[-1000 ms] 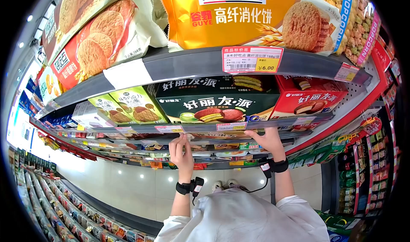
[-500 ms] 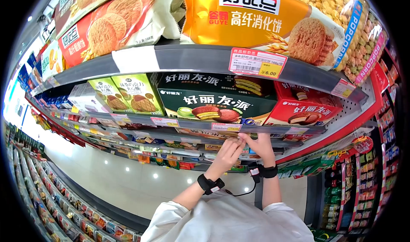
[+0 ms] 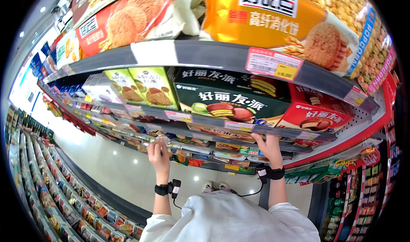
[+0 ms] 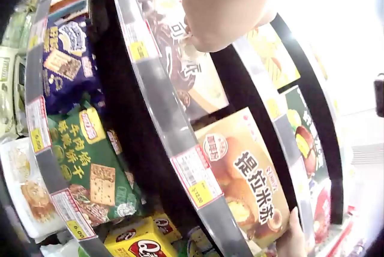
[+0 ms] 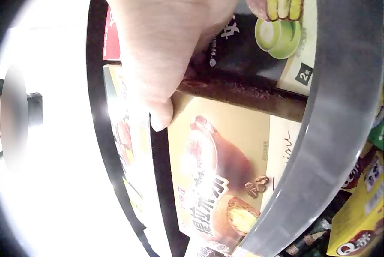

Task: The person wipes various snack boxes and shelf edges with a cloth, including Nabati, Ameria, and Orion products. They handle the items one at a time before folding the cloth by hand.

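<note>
- Tiramisu cake box [image 5: 222, 167]: shelved under the price rail [image 3: 205, 121], at 12 o'clock of the right hand [image 3: 268, 146].
- Right hand: fingers curled over its top edge.
- Left hand [image 3: 159, 151]: just withdrawn to 9 o'clock, grasp unclear; box now one-handed.

Grey metal shelves here, stacked one over the other. The top shelf [image 3: 205, 56] has big biscuit bags lying on it, a red one [image 3: 128, 22] and an orange one [image 3: 273, 17], plus a popcorn bag [image 3: 376, 49] at the right end. The next shelf [image 3: 209, 121] down carries light green boxes [image 3: 153, 88], a dark green pie box [image 3: 230, 105] and a red pie box [image 3: 316, 116] side by side. Under that, a tan cake box [image 4: 252, 173] sits behind the price-tag rail.
</note>
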`<state>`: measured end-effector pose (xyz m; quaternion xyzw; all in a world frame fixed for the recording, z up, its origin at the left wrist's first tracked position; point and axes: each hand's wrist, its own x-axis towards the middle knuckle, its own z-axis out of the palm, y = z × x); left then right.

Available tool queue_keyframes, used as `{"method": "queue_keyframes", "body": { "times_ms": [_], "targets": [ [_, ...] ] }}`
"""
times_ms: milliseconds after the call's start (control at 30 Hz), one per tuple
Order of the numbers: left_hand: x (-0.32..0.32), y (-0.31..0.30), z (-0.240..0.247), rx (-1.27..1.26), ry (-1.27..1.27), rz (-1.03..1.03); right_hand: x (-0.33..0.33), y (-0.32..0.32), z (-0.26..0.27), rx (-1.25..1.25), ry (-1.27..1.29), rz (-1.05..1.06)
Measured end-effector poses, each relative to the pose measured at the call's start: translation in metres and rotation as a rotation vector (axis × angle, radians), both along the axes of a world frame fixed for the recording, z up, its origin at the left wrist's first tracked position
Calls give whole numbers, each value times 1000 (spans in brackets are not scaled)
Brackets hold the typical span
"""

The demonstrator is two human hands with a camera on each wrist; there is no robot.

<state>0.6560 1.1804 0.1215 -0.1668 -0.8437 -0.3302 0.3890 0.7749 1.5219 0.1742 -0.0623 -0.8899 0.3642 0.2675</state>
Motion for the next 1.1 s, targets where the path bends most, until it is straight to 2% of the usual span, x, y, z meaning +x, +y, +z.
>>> {"method": "queue_keyframes", "body": {
  "times_ms": [100,167,233,300,333,433,567,633,700,900,1033,1067,1100],
  "targets": [
    [23,-26,4,23,-38,108,2,8,-11,25,-78,-42],
    [40,-40,-1,58,-84,195,3,9,-18,7,-52,-85],
    [58,-51,-3,54,-95,245,4,5,-29,94,31,-125],
    [77,-64,-7,49,-157,287,12,2,-52,307,236,-131],
    [85,-70,-8,15,-144,310,15,-10,-44,455,305,-142],
    [112,-85,-2,-34,-189,391,17,-41,-51,389,343,108],
    [134,-101,-1,-52,-194,477,-14,-95,-40,229,267,451],
    [135,-107,-4,-57,-217,468,-37,-121,-24,212,220,589],
    [131,-113,-12,-47,-222,470,-55,-141,-15,201,212,627],
    [79,-127,-13,18,-164,344,-109,-180,3,278,167,459],
    [30,-173,-9,-16,-131,238,-144,-203,-10,268,4,304],
    [17,-188,-5,-16,-114,235,-154,-212,-10,295,42,234],
    [7,-206,0,-11,-99,236,-161,-219,-6,263,-62,184]
  ]
}}
